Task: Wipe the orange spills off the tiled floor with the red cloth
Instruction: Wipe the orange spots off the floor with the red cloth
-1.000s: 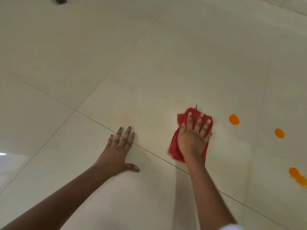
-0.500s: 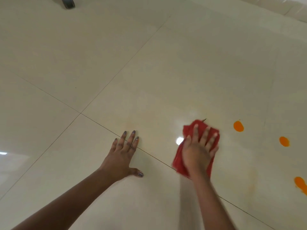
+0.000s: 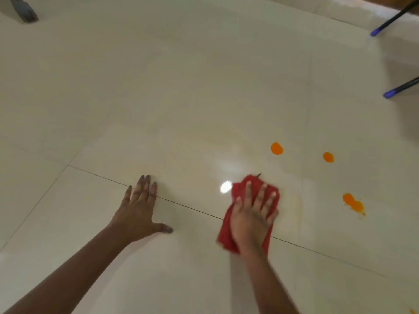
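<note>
My right hand (image 3: pixel 252 217) presses flat on the crumpled red cloth (image 3: pixel 240 189), which lies on the cream tiled floor (image 3: pixel 204 98) across a grout line. Palm down with its fingers spread, my left hand (image 3: pixel 138 209) rests on the floor to the left of the cloth and holds nothing. Three orange spills lie to the right of the cloth: a round spot (image 3: pixel 276 148), a second round spot (image 3: pixel 328 157) and a longer smear (image 3: pixel 353 203). A faint yellowish streak (image 3: pixel 297 200) marks the tile just right of the cloth.
Two black legs with blue feet (image 3: pixel 375 32) (image 3: pixel 388 94) stand at the far right. A dark grey object (image 3: pixel 25 10) lies at the top left corner. A bright light reflection (image 3: pixel 226 186) shines beside the cloth. A small orange speck (image 3: pixel 412 311) shows at the bottom right corner.
The view has tilted up, bringing the blue-footed legs into sight. My right hand and the cloth have slid nearer to me and sit farther from the orange spots. My left hand stays planted.
</note>
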Tool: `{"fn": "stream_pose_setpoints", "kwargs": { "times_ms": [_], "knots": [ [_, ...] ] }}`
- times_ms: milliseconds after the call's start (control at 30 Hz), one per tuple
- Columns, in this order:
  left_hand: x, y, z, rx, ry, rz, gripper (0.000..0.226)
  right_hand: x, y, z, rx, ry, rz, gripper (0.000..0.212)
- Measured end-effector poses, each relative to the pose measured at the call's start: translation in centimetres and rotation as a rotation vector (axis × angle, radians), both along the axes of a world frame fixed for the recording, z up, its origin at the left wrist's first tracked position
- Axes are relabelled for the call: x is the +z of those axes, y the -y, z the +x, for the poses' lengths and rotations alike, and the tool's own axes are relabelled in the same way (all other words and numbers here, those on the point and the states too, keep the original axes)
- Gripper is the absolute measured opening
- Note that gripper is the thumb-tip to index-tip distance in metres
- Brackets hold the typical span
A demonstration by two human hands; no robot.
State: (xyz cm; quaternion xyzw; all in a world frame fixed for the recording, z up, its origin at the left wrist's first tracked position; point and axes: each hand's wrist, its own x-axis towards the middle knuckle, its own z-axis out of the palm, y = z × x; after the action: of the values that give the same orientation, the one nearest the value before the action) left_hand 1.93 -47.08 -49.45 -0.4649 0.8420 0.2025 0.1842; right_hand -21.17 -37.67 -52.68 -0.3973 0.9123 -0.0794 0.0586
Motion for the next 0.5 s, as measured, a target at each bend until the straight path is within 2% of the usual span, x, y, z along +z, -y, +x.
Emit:
{"fn": "stream_pose_setpoints", "kwargs": {
  "times_ms": [100,167,200,233,300,400,467,500],
  "knots": [
    [-0.6,-1.2,-3.8,-0.153,-0.071,0.017,0.136,-0.2,-2.2,3.3,0.258,-0.009,0.028,0.055],
    [-1.2,-1.9,-6.0,-0.209,-0.071,0.039,0.136,0.0,-0.4,1.2,0.426,-0.025,0.019,0.054],
    [-1.4,-2.1,-6.7,-0.201,-0.07,0.041,0.138,0.1,0.3,-0.9,0.433,-0.019,0.042,0.054],
    [-1.5,-2.1,-7.1,-0.176,-0.076,0.037,0.139,0.0,0.7,-3.2,0.381,-0.012,0.082,0.053],
    [-1.6,-2.3,-7.5,-0.156,-0.091,0.024,0.14,-0.3,-1.0,-7.4,0.137,0.004,0.129,0.054],
    [-1.2,-3.8,-10.2,-0.288,-0.098,0.019,0.14,-0.7,-7.2,-8.6,-0.219,-0.043,0.046,0.057],
    [-1.2,-5.8,-13.3,-0.398,-0.122,0.053,0.137,-0.4,-10.9,-5.4,-0.275,-0.043,0.021,0.056],
    [-1.2,-6.7,-14.6,-0.424,-0.123,0.072,0.135,-0.4,-11.9,-3.5,-0.215,-0.035,0.028,0.055]
  ]
}}
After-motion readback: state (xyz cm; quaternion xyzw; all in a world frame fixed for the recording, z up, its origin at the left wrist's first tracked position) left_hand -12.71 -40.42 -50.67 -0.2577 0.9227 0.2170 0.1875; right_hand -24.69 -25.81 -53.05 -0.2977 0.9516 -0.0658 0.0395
